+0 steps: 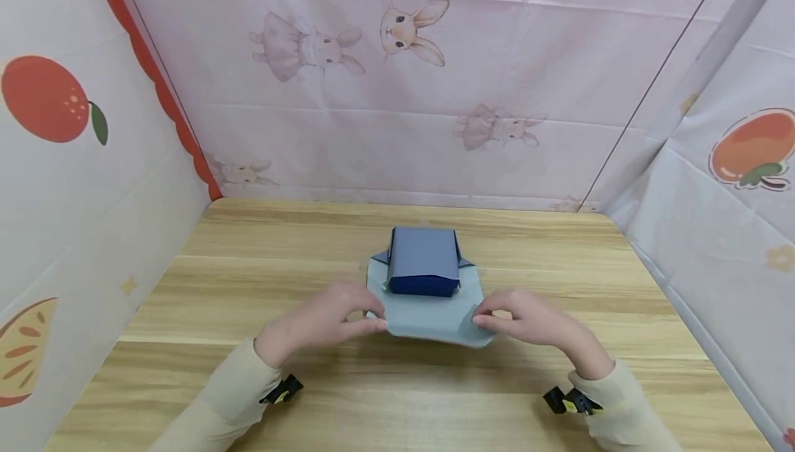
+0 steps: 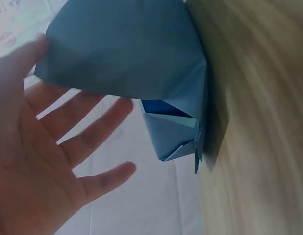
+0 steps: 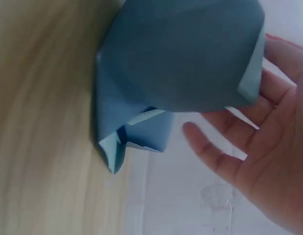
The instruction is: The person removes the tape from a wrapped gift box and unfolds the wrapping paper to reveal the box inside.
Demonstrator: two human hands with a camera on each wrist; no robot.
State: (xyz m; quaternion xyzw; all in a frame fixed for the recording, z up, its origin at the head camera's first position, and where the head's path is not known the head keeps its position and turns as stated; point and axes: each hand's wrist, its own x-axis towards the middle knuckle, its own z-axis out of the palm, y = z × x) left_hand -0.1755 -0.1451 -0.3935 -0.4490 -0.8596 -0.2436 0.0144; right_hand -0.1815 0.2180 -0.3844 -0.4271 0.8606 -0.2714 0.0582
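Observation:
A folded blue paper box (image 1: pixel 425 252) stands on the table, its front side dark blue. From its base a wide light-blue paper flap (image 1: pixel 428 315) spreads toward me, with its near edge lifted off the wood. My left hand (image 1: pixel 335 315) pinches the flap's left corner between thumb and fingers. At the opposite corner, my right hand (image 1: pixel 528 317) pinches the paper the same way. The left wrist view has the flap's underside (image 2: pixel 117 49) curving up from the table. In the right wrist view, one corner (image 3: pixel 252 78) curls over beside the fingers.
The wooden table (image 1: pixel 404 404) carries the paper work near its middle. A pink rabbit-print cloth (image 1: pixel 385 155) hangs behind it, and fruit-print cloths (image 1: pixel 124 217) line both sides. Small black devices (image 1: pixel 282 390) sit at both wrists.

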